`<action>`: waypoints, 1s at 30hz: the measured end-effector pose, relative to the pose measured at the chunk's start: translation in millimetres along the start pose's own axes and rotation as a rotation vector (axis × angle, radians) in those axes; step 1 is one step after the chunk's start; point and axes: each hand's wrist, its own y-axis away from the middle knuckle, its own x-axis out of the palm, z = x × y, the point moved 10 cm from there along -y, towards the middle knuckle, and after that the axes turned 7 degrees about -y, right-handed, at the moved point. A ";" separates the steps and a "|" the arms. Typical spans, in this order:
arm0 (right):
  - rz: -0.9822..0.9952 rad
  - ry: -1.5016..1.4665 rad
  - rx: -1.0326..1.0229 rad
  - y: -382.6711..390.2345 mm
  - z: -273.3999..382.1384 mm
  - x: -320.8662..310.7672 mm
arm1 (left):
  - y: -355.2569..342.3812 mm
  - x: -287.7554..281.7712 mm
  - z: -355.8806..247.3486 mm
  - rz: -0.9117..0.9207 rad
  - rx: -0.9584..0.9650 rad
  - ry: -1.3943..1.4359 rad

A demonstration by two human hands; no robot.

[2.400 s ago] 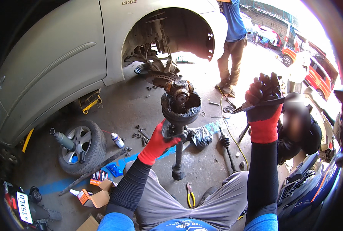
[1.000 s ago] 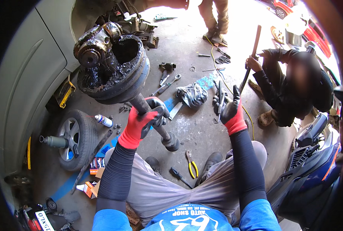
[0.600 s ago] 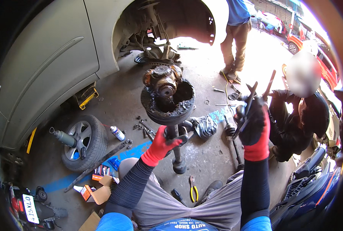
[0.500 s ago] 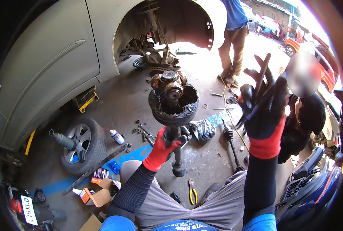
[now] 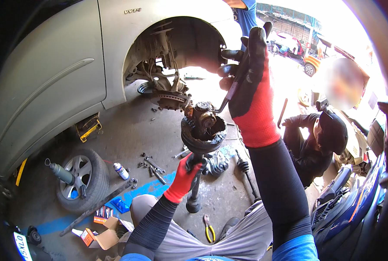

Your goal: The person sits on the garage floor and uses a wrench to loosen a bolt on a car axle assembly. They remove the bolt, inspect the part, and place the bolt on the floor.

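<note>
My left hand (image 5: 185, 176), in a red and black glove, is wrapped round the shaft of a CV axle (image 5: 195, 191) standing upright before me. On top sits its cup-shaped joint housing (image 5: 194, 143), coated in black grease. The rusty brown, greasy inner joint (image 5: 204, 116) is tilted in the cup's mouth. My right hand (image 5: 254, 74), gloved alike and raised above the axle, is closed on a slim dark tool with a bent metal tip (image 5: 223, 105). That tip reaches the side of the inner joint; the fingers partly hide the handle.
A silver car (image 5: 68, 82) with a bare brake disc (image 5: 170, 101) stands ahead. On the floor lie a wheel (image 5: 99, 182), a spray can (image 5: 121, 171), yellow-handled pliers (image 5: 209, 228), another axle (image 5: 247, 174) and opened boxes (image 5: 107, 238). A person in black (image 5: 309, 139) crouches at right.
My right hand has come from the far right towards the axle, bringing the tool tip to the joint. The view has shifted, and the axle's top sits slightly lower in it.
</note>
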 end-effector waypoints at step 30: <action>0.108 0.137 -0.215 22.7 9.6 8.5 | 10.2 1.6 -78.4 0.082 0.263 -0.169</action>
